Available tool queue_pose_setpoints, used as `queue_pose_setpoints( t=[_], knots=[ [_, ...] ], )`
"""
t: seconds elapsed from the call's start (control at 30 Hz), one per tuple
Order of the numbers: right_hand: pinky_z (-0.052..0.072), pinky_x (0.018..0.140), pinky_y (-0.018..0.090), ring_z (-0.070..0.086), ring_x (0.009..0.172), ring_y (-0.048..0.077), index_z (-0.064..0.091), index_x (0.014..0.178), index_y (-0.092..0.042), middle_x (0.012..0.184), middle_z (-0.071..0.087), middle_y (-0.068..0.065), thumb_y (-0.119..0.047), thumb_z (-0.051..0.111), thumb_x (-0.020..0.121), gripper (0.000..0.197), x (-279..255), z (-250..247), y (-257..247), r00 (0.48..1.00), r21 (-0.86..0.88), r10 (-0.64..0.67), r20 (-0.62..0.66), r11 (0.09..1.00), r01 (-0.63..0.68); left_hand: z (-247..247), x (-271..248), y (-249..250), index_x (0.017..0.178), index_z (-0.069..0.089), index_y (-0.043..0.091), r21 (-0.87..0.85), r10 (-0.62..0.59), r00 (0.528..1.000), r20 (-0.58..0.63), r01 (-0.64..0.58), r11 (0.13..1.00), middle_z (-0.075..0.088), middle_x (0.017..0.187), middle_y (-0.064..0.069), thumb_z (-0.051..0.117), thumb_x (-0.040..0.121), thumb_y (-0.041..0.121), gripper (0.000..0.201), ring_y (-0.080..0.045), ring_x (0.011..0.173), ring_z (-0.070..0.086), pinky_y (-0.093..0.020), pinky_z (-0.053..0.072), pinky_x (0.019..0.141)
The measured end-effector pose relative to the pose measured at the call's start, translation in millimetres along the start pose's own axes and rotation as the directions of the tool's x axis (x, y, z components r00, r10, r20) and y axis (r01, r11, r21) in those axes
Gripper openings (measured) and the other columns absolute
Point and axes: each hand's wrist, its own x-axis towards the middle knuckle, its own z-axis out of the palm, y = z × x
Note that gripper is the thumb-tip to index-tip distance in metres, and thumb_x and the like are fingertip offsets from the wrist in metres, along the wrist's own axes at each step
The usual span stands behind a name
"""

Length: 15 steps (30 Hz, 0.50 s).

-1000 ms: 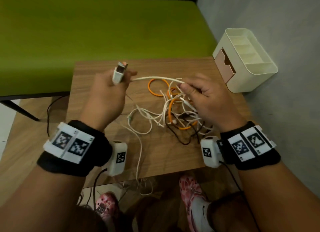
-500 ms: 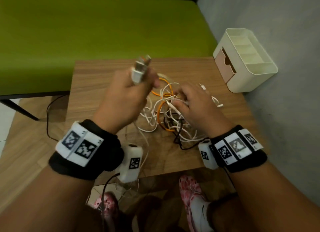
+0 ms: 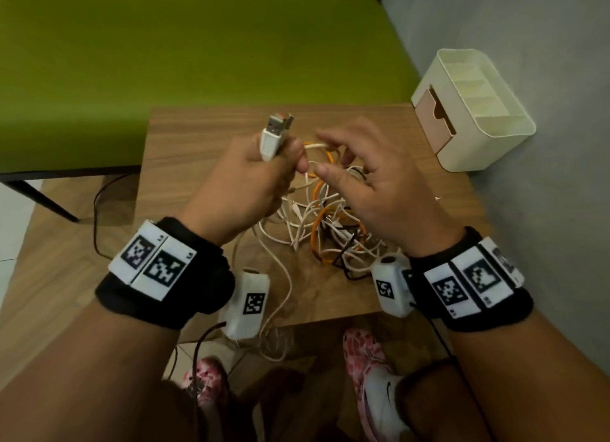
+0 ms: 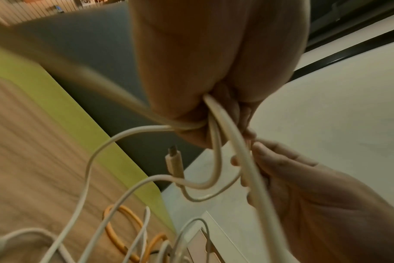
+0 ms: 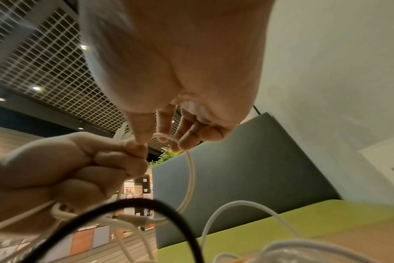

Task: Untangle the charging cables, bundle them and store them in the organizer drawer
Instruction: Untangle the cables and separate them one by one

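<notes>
My left hand (image 3: 260, 177) is a fist round a white cable (image 3: 317, 146), with two white USB plugs (image 3: 275, 134) sticking up out of it. In the left wrist view the white cable (image 4: 216, 142) loops around that hand's fingers and a small plug (image 4: 174, 163) dangles below. My right hand (image 3: 373, 187) is just right of it, thumb and curled fingertips (image 5: 183, 144) hooking the same cable (image 5: 190, 169). Under both hands lies a tangle (image 3: 330, 220) of white, orange (image 3: 315, 240) and black (image 3: 346, 266) cables. The cream organizer (image 3: 495, 124) stands at the far right, its tan drawer (image 3: 432, 118) closed.
The small wooden table (image 3: 198, 138) carries everything. One white cable (image 3: 284, 296) trails over its near edge toward the floor. A green bench (image 3: 198, 45) runs behind the table and a grey wall (image 3: 544, 210) closes the right side. My feet are below the table edge.
My right hand let the taut cable go slack, dipped into the tangle, then came up beside the left hand. The left hand shifted right with the plugs, now over the tangle.
</notes>
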Motion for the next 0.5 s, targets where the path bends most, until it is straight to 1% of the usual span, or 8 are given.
queue_pose_setpoints(
  t=[0.07,0.13,0.17,0.23,0.3,0.37,0.43,0.5],
  knots=[
    [0.049,0.069,0.031,0.062,0.081,0.013,0.070,0.111,-0.011,0.095,0.069,0.001,-0.021,0.061,0.097,0.019,-1,0,-7,0.999,0.016,-0.034,0.004,0.999,0.033,5,-5,2,0.076,0.060,0.012,0.022,-0.001,1.000,0.015,0.000,1.000,0.039,0.053,0.000,0.047,0.101,0.024,0.030,-0.007,0.041,0.025,-0.020,0.020,0.042],
    [0.046,0.056,0.029,0.062,0.066,0.013,0.073,0.105,-0.012,0.080,0.070,-0.003,-0.022,0.061,0.097,0.017,-4,-7,-13,1.000,0.013,-0.003,-0.004,1.000,0.003,6,-8,4,0.084,0.064,0.011,0.019,0.022,0.999,-0.032,-0.022,1.000,0.050,0.068,-0.019,0.048,0.101,0.026,0.028,-0.008,0.041,0.026,-0.021,0.021,0.042],
    [0.044,0.054,0.025,0.062,0.063,0.012,0.073,0.102,-0.013,0.075,0.069,-0.006,-0.022,0.062,0.097,0.016,-6,-12,-18,0.999,0.015,0.030,-0.009,0.999,-0.030,5,-9,6,0.091,0.065,0.010,-0.001,0.031,0.997,-0.077,-0.031,1.000,0.053,0.076,-0.021,0.047,0.101,0.026,0.026,-0.007,0.041,0.026,-0.021,0.021,0.042],
    [0.047,0.055,0.021,0.063,0.061,0.009,0.072,0.094,-0.017,0.069,0.068,-0.009,-0.021,0.063,0.096,0.010,-13,-24,-28,0.995,0.078,0.100,-0.007,0.992,-0.099,0,-10,9,0.098,0.066,0.013,-0.017,0.056,0.986,-0.158,-0.059,0.998,0.061,0.084,-0.012,0.046,0.102,0.027,0.025,-0.004,0.042,0.028,-0.019,0.024,0.043],
    [0.050,0.054,0.022,0.064,0.056,0.009,0.069,0.087,-0.019,0.066,0.069,-0.005,-0.018,0.064,0.095,0.010,-21,-35,-39,0.984,0.194,0.177,0.033,0.964,-0.180,-6,-12,13,0.093,0.064,0.014,-0.020,0.083,0.977,-0.197,-0.089,0.996,0.062,0.087,-0.003,0.043,0.104,0.025,0.026,-0.004,0.044,0.028,-0.018,0.024,0.042],
    [0.047,0.052,0.021,0.063,0.052,0.012,0.068,0.084,-0.014,0.068,0.071,0.001,-0.015,0.064,0.094,0.011,-30,-44,-48,0.962,0.292,0.250,0.111,0.917,-0.272,-9,-17,18,0.087,0.059,0.015,-0.051,0.096,0.970,-0.225,-0.110,0.993,0.057,0.082,0.000,0.042,0.105,0.025,0.026,-0.004,0.045,0.026,-0.018,0.024,0.041],
    [0.047,0.051,0.021,0.065,0.053,0.016,0.067,0.084,-0.009,0.068,0.071,0.003,-0.016,0.065,0.094,0.012,-40,-50,-54,0.939,0.287,0.294,0.181,0.897,-0.336,-10,-24,21,0.083,0.054,0.017,-0.083,0.093,0.964,-0.250,-0.117,0.990,0.052,0.074,0.005,0.042,0.104,0.026,0.026,-0.005,0.045,0.026,-0.018,0.024,0.040],
    [0.047,0.051,0.022,0.067,0.054,0.019,0.066,0.084,-0.009,0.068,0.072,0.003,-0.018,0.064,0.094,0.014,-49,-50,-58,0.918,0.215,0.322,0.233,0.903,-0.371,-7,-32,23,0.079,0.051,0.018,-0.079,0.077,0.963,-0.260,-0.101,0.992,0.042,0.069,0.003,0.043,0.104,0.027,0.028,-0.006,0.046,0.025,-0.019,0.023,0.040]
  ],
)
